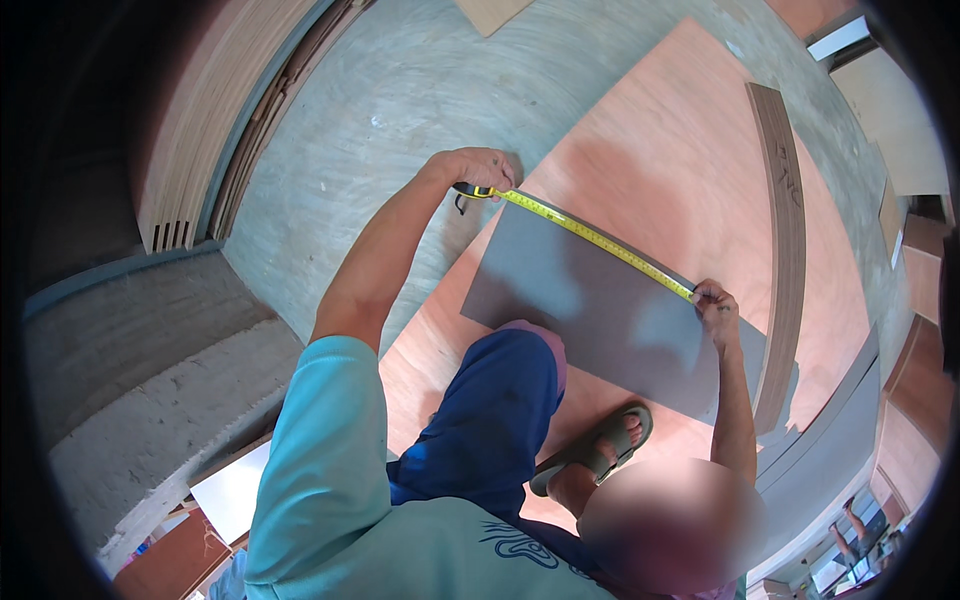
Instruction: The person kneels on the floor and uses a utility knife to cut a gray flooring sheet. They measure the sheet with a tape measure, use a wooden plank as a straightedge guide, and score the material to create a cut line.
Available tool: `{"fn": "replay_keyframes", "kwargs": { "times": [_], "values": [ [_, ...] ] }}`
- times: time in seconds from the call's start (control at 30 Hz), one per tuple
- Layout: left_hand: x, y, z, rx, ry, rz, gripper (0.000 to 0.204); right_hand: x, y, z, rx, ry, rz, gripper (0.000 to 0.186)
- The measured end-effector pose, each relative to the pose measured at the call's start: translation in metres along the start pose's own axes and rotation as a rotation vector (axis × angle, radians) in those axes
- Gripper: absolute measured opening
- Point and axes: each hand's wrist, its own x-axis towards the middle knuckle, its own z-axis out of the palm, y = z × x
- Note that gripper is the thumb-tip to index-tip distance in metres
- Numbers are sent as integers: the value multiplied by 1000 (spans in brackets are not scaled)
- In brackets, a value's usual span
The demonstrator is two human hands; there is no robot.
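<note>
A rough grey concrete floor (420, 110), with a stack of pale wooden boards (215, 90) left of the left hand, underlies a broad pinkish plywood sheet (650, 110). Between the hands, a long-bladed yellow-and-black tape measure (600, 240) lies along one edge of a flat dark-grey rectangular panel (620, 305). The left hand (480, 165) curls at the case; the right hand (717, 308) pinches the free end. The tape is probably light and springy, best gripped at case and tip; the panel appears stiff.

The long yellow tape-measure blade (600, 240) bears dark graduations; the flat rectangular sheet (605, 315) is grey, the broad plywood panel (690, 140) pinkish-orange.
</note>
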Motion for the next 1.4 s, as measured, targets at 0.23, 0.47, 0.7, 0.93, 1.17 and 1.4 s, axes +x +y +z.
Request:
{"fn": "replay_keyframes", "kwargs": {
  "times": [0.23,0.47,0.7,0.93,1.17,1.4],
  "values": [
    [1,-2,0,42,3,-9,18,0,-1,-1,17,-23,8,9],
    [-3,9,-2,97,26,-43,19,-1,3,-4,-15,-25,-3,9],
    [0,3,0,72,27,-31,21,-1,0,-1,-8,-31,-2,11],
    [-3,2,3,33,46,9,20,-1,0,0,30,-60,-94,16],
    [1,-3,7,-13,66,16,18,0,-11,3,-166,14,-237,20],
    [1,-2,7,-20,81,13,17,5,-3,5,-238,58,-153,16]
  ]
}}
